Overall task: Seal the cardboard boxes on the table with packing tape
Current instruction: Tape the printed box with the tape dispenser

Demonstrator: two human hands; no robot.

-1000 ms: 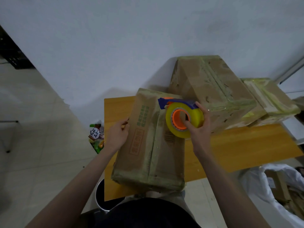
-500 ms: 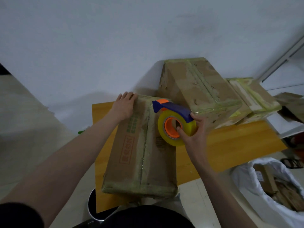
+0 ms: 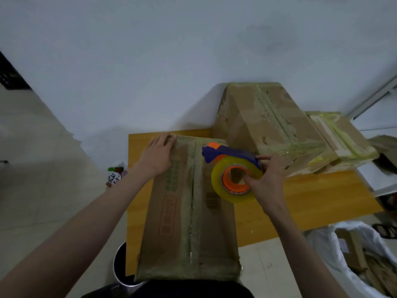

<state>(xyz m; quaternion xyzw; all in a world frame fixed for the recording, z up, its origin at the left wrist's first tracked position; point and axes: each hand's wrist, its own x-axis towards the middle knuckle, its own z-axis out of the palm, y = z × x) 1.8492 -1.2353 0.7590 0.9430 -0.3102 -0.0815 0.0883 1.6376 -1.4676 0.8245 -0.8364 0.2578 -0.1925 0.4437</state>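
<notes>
A long brown cardboard box (image 3: 189, 211) lies lengthwise on the orange wooden table (image 3: 311, 198), its near end overhanging the table's front edge toward the person. Green printed characters and a red-outlined stamp run along its left top panel; neither can be read. A taped seam runs down the middle. The right hand (image 3: 268, 181) grips a yellow roll of packing tape in a blue and orange dispenser (image 3: 233, 173), fingers hooked into the orange core, holding it over the box's far right part. The left hand (image 3: 159, 155) rests flat, fingers straight, on the box's far left corner. Bare tabletop shows to the right of the box. Beyond, 2 more taped cardboard boxes (image 3: 279, 127) stand against the white wall (image 3: 150, 61), touching each other, the right one reaching the table's right edge.
</notes>
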